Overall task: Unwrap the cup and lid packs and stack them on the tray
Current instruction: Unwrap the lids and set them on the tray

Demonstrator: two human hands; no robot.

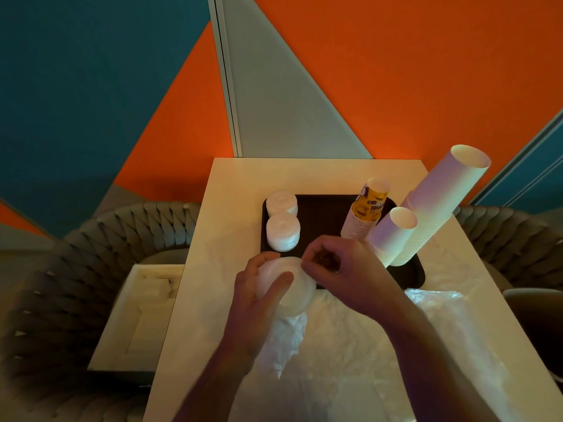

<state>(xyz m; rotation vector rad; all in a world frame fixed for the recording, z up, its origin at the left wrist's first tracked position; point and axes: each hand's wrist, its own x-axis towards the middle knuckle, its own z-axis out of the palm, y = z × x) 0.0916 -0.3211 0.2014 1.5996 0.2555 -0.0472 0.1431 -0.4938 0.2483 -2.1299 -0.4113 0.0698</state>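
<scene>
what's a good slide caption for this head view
Left hand grips a wrapped lid stack while the right hand picks at its plastic, beside the tray.

There is one camera, worn on the person's head. It looks forward and down from above the near edge of the table [304, 178], quite close. Past the table's far edge it sees the wall [396, 71].

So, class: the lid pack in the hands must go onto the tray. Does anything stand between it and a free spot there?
Nothing visible blocks it. The lid pack sits at the tray's near edge, and bare tray lies just beyond, between the two lid stacks and the cup stacks.
</scene>
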